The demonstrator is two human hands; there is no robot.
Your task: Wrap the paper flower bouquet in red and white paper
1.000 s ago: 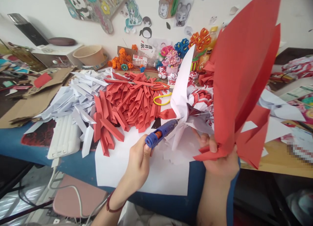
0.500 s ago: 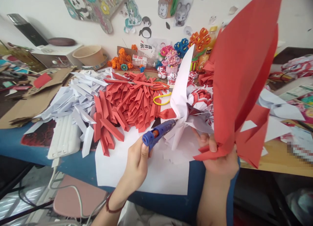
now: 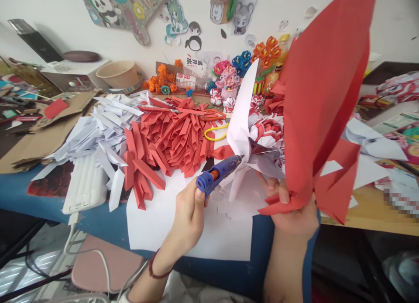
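Note:
A blue glue gun (image 3: 218,174) is gripped in my left hand (image 3: 190,213), its nozzle pointing up and right. The dark tip meets the white folded paper petals (image 3: 242,119), or lies just in front of them; I cannot tell which. My right hand (image 3: 294,215) is closed around the base of a large red folded paper piece (image 3: 327,84) that stands tall above it. Its fingertips lie close to the white petals, and the join between white and red paper is hidden behind the hand. A white paper sheet (image 3: 157,224) lies beneath both hands.
Left of the hands are piles of red folded strips (image 3: 176,137) and white folded strips (image 3: 98,124). Scissors with a yellow handle (image 3: 216,132) rest by the red pile. A white power strip (image 3: 85,185) lies near the table edge. Behind stand flower crafts (image 3: 229,74) and a bowl (image 3: 118,74).
My left hand has moved slightly right and up with the glue gun, bringing its nozzle further over the white petals. My right hand and the red paper are almost unmoved.

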